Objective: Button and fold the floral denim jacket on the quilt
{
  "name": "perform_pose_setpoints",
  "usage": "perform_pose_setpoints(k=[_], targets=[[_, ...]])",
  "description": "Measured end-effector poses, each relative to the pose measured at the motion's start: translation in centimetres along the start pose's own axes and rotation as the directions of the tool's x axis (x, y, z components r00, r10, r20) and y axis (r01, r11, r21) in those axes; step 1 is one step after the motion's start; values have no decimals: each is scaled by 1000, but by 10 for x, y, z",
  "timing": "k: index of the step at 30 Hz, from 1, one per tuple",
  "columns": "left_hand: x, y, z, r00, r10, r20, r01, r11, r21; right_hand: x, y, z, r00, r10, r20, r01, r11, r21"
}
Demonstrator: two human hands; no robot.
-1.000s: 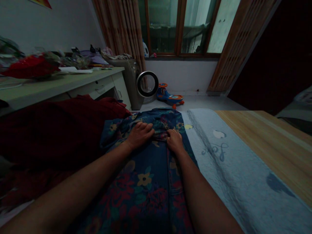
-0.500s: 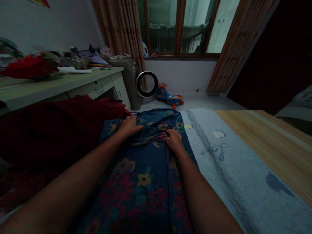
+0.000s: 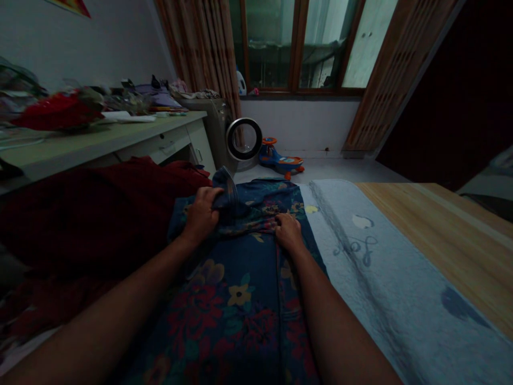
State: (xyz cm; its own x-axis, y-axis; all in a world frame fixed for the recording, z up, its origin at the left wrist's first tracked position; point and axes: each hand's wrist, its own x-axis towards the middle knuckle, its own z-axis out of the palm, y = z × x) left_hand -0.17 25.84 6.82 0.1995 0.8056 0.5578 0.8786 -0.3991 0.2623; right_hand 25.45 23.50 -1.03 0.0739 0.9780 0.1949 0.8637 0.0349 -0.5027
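Note:
A dark blue floral garment [image 3: 236,272] lies spread lengthwise in front of me, its far part rumpled into folds. My left hand [image 3: 203,211] is closed on a banded, stitched edge of it, which could be a collar or a cuff, and that piece stands up off the rest. To the right, my right hand [image 3: 288,229] rests on the garment near a long seam, with its fingers curled onto the cloth. What lies under those fingers is hidden.
Dark red cloth [image 3: 100,214] is heaped on the left. A pale blanket [image 3: 360,278] and a wooden surface [image 3: 449,224] lie to the right. Beyond are a cluttered desk [image 3: 100,140], a washing machine with its round door [image 3: 244,139] open, and a blue-orange ride-on toy [image 3: 280,159].
My left hand has drawn back slightly and turned, lifting the stitched edge of the garment upright. My right hand stays at about the same place on the cloth.

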Motion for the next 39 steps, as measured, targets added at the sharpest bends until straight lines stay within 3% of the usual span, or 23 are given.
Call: perform_pose_setpoints(k=[2, 3, 5, 7, 8, 9, 12, 14, 16, 19, 22, 24, 28, 34, 39], targets=[[-17, -5, -6, 980, 125, 155, -130, 991, 24, 0, 0, 1, 1000, 0, -6, 0, 1000, 4], [-25, -7, -8, 944, 188, 272, -201, 979, 20, 0, 0, 1, 1000, -1, -10, 1, 1000, 6], [-36, -9, -13, 828, 257, 499, -281, 959, -28, 0, 0, 1, 1000, 1, -20, -1, 1000, 9], [-39, -7, -17, 741, 251, 623, -249, 964, -93, 0, 0, 1, 1000, 3, -25, -2, 1000, 10], [-36, -4, -19, 733, 233, 639, -204, 972, -120, 0, 0, 1, 1000, 3, -25, -3, 1000, 11], [-32, -1, -21, 752, 209, 625, -153, 978, -142, 0, 0, 1, 1000, 2, -24, -2, 1000, 12], [-11, 7, -17, 877, 92, 472, -31, 991, -134, 0, 1, 1, 1000, -1, -20, 1, 1000, 15], [5, 10, -6, 919, -19, 395, 36, 999, -37, 1, 2, 2, 1000, -6, -18, 6, 1000, 11], [19, 10, 9, 893, -142, 426, 113, 989, 94, 1, 3, 4, 1000, -7, -17, 7, 1000, 2], [34, 5, 34, 789, -282, 546, 188, 957, 221, 2, 4, 5, 1000, -2, -18, 1, 1000, -8], [41, 0, 52, 706, -316, 634, 191, 947, 259, 2, 4, 5, 1000, 3, 1, -3, 1000, -1], [42, 1, 57, 678, -306, 668, 169, 950, 263, 2, 4, 4, 1000, 2, 10, -2, 1000, 0], [48, 11, 51, 733, -247, 634, 108, 962, 250, 2, 3, 2, 1000, 3, 13, -3, 1000, -10], [49, 19, 32, 925, -152, 349, 34, 946, 324, 1, 2, 1, 1000, -13, 11, 13, 1000, -15], [32, 22, 40, 968, -35, 247, -89, 877, 472, -1, 1, 0, 999, -37, 18, 38, 999, -26]])
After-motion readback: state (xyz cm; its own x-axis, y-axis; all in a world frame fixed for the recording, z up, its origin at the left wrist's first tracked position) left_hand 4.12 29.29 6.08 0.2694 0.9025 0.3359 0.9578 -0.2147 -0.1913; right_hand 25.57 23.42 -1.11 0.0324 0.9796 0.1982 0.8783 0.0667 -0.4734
